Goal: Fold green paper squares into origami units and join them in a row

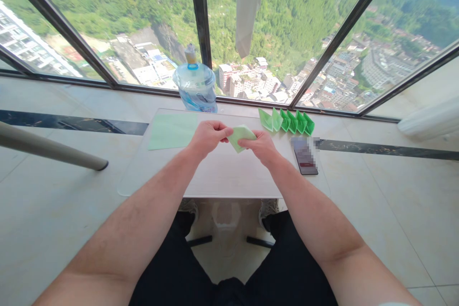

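1. From my remote seat I see the folded paper (239, 137) held up over the middle of the low table (233, 179), between the two hands.
2. It is pale green, small and many-sided, with straight edges and a pointed lower corner; I read it as several layers thick, its upper face lighter where the window light falls.
3. The left hand (207, 137) pinches its left corner between thumb and curled fingers.
4. The right hand (264, 147) grips the right side, thumb laid flat across the near face.
5. To the left, a flat sheet (172, 130) of similar pale green lies on the table, its right end passing behind the left hand.
6. At the far right stands a row of folded green pieces (296, 122), paler at the left end and deeper green towards the right, with a phone (304, 155) just nearer to me.
7. The right fingers behind the folded paper are hidden from me, as is its underside; I cannot count its layers or trace its creases.
8. Pixelated blocks cover part of the phone's screen, and both upper arms are cut off by the lower edge of my view.
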`<state>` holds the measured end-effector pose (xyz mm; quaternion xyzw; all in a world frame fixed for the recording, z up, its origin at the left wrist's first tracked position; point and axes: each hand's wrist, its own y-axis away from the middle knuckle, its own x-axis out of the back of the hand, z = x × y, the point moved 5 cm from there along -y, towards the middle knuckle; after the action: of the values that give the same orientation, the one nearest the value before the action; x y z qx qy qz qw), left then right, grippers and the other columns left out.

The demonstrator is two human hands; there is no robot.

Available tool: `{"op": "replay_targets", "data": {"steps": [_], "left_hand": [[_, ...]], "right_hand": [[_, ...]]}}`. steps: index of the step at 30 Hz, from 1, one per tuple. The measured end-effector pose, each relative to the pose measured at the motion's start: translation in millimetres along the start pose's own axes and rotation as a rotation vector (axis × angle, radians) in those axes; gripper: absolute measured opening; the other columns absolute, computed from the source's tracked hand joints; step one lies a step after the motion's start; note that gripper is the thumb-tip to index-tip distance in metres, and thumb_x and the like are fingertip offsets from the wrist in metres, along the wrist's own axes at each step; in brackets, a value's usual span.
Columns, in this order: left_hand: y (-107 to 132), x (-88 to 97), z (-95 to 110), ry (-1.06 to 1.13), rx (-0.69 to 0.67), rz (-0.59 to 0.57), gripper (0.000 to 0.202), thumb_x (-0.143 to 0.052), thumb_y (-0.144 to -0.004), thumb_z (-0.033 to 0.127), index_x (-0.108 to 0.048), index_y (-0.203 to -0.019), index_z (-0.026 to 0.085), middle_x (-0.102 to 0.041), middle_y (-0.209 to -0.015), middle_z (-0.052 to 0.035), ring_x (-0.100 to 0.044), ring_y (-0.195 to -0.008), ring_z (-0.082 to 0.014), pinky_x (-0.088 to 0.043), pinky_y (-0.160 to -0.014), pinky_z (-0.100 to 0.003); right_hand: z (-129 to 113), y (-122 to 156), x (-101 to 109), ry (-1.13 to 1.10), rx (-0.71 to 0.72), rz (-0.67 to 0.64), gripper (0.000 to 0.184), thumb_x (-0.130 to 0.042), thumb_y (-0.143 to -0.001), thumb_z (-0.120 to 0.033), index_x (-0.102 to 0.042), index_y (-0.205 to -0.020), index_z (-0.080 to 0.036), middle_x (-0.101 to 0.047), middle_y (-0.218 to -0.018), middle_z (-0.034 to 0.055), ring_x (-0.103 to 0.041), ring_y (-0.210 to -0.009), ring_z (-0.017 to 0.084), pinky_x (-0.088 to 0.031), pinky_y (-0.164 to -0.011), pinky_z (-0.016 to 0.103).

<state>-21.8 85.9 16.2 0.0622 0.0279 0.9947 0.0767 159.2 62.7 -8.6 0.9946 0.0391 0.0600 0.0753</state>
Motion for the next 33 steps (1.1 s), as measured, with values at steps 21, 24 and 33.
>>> {"op": "replay_targets", "data": {"steps": [21, 24, 33], "left_hand": [[-1, -5.5, -11, 0.018, 0.042, -0.024, 0.025, -0.082, -0.058, 0.035, -0.069, -0.066, 0.015, -0.053, -0.054, 0.0032, -0.044, -0.053, -0.0106, -0.03, -0.054, -0.027], [-3, -5.2, -13, 0.127, 0.043, -0.013, 0.026, -0.082, -0.056, 0.034, -0.068, -0.066, 0.014, -0.058, -0.058, 0.0012, -0.049, -0.057, -0.0122, -0.036, -0.059, -0.029], [1, -13.4, -12, 0.12, 0.055, -0.073, 0.029, -0.084, -0.057, 0.036, -0.074, -0.072, 0.014, -0.063, -0.061, -0.0005, -0.054, -0.06, -0.0138, -0.039, -0.061, -0.029]], "right_hand": [[-7, 2, -3, 0.053, 0.088, 0.024, 0.035, -0.083, -0.06, -0.047, -0.064, -0.071, -0.019, -0.048, -0.056, -0.0066, -0.039, -0.054, 0.009, -0.03, -0.05, 0.025], [-5, -1, 0, -0.032, 0.098, 0.023, 0.034, -0.083, -0.059, -0.045, -0.066, -0.072, -0.019, -0.059, -0.061, -0.0033, -0.048, -0.057, 0.011, -0.039, -0.055, 0.026], [-4, -1, 3, -0.042, 0.108, 0.081, 0.026, -0.077, -0.068, -0.038, -0.06, -0.059, -0.02, -0.061, -0.055, -0.0023, -0.049, -0.055, 0.011, -0.037, -0.055, 0.026]]}}
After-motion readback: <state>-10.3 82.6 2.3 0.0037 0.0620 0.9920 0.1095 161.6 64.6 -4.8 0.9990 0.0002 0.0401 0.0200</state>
